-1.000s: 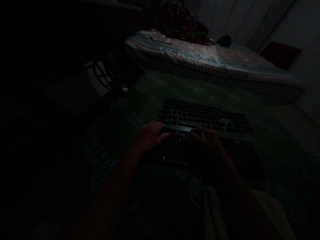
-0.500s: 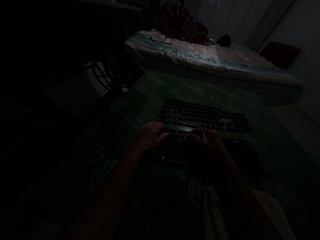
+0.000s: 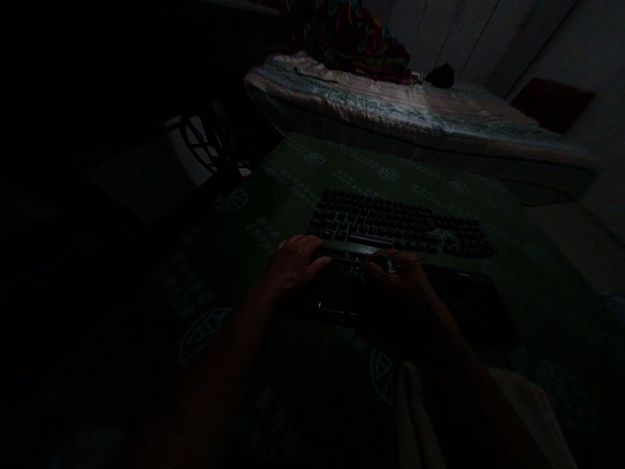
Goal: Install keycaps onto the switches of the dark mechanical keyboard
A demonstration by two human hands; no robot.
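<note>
The scene is very dark. A black keyboard base (image 3: 469,306) lies across the green table. My left hand (image 3: 295,260) grips its left end, thumb stretched along the near side and fingers over the top edge. My right hand (image 3: 403,273) is closed around a small dark tool (image 3: 388,262) with a rounded shiny end. Pale, bristle-like strands (image 3: 360,272) show at its tip, against the base left of my fingers. Just beyond the base, black keycaps (image 3: 375,215) lie in keyboard order, the printed table cover showing between some of them.
Under everything is a green table cover (image 3: 273,195) with pale globe prints. A light cloth (image 3: 415,410) lies near my right forearm. Beyond the table stands a bed (image 3: 415,114) with a colourful heap of fabric (image 3: 361,45). A chair (image 3: 200,146) is at the left.
My right hand, with the tool, has shifted slightly left along the keyboard base. My left hand keeps its hold on the left end.
</note>
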